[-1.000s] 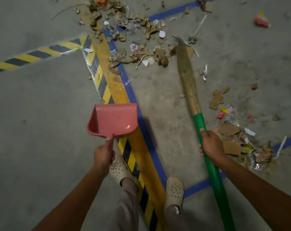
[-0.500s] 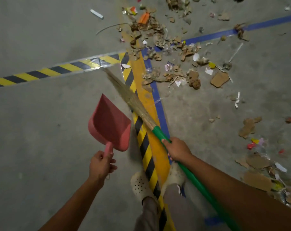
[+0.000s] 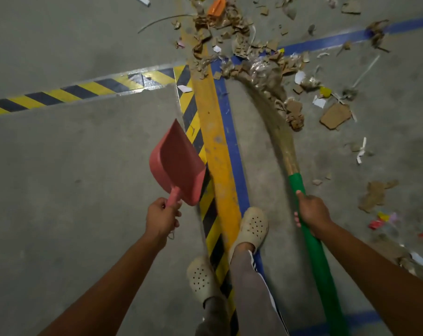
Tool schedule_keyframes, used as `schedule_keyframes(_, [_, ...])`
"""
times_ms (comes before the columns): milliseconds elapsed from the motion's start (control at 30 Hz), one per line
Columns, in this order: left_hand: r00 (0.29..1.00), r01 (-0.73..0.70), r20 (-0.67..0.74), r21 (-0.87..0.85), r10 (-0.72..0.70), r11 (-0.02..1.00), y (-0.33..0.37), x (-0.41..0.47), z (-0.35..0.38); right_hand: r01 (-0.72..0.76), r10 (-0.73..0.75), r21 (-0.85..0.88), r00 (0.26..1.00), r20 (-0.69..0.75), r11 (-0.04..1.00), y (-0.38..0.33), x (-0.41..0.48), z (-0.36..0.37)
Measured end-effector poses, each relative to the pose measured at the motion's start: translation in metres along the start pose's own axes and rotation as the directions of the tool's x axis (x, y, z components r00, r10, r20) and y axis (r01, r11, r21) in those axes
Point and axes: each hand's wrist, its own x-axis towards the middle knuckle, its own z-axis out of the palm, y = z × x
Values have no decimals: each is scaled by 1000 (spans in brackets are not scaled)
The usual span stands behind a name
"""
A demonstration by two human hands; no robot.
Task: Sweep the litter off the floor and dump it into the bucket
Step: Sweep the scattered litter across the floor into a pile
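Firmly, left hand round dustpan handle, right hand round broom (green shaft)

Torn cardboard and paper litter lies scattered on the floor, the green-handled broom with bent bristles among it, the pink dustpan tilted to its left.

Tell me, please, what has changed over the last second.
The broom, swung left across the floor tape half a second ago, has swept back right, its bristles bent into the litter. The right hand and the left hand, holding the pink dustpan, kept their grips.
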Motion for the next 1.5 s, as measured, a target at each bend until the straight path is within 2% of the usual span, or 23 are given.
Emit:
schedule_keyframes(100, [1000, -3, 8, -2, 3, 1000, 20, 10, 23, 53, -48, 121, 998, -49, 991, -10, -13, -41])
schedule_keyframes(233, [1000, 16, -6, -22, -17, 1000, 37, 19, 44, 146, -145, 122, 989, -19, 982, -23, -38, -57])
schedule_keyframes(333, [1000, 16, -22, -41, -17, 999, 46, 19, 52, 212, -214, 38, 976, 46, 977, -33, -39, -38])
schedule_keyframes(433, [999, -12, -45, -30, 10, 999, 54, 17, 53, 285, -264, -136, 952, 153, 949, -41, -25, -3])
schedule_keyframes(600, [995, -58, -86, -6, 57, 998, 61, 13, 47, 281, -193, -331, 942, 275, 901, -55, 11, 39])
schedule_keyframes(733, [996, -61, -74, -34, 59, 998, 67, 19, 51, 121, -55, -320, 977, 208, 940, -53, 51, 26])
schedule_keyframes(933, [997, -73, -37, -44, 71, 996, 96, 36, 77, -77, 76, -76, 997, -11, 994, -46, 88, -49])
schedule_keyframes(1033, [997, -71, -28, -40, 70, 997, 113, 34, 86, -72, 77, 54, 992, -96, 996, -45, 83, -85])
schedule_keyframes(1200, [998, -51, -22, -35, 51, 998, 130, 23, 93, 18, -8, 86, 994, -113, 996, -42, 49, -102])
schedule_keyframes(1300, [999, -40, -35, -21, 39, 999, 133, 23, 94, 72, -71, 15, 995, -67, 997, -39, 31, -89])
schedule_keyframes(1400, [998, -27, -49, -24, 26, 999, 132, 31, 97, 114, -101, -171, 991, 82, 979, -36, 24, -65])
schedule_keyframes(1500, [999, -23, -33, 9, 23, 1000, 128, 41, 103, 96, -36, -306, 980, 197, 947, -26, 36, -42])
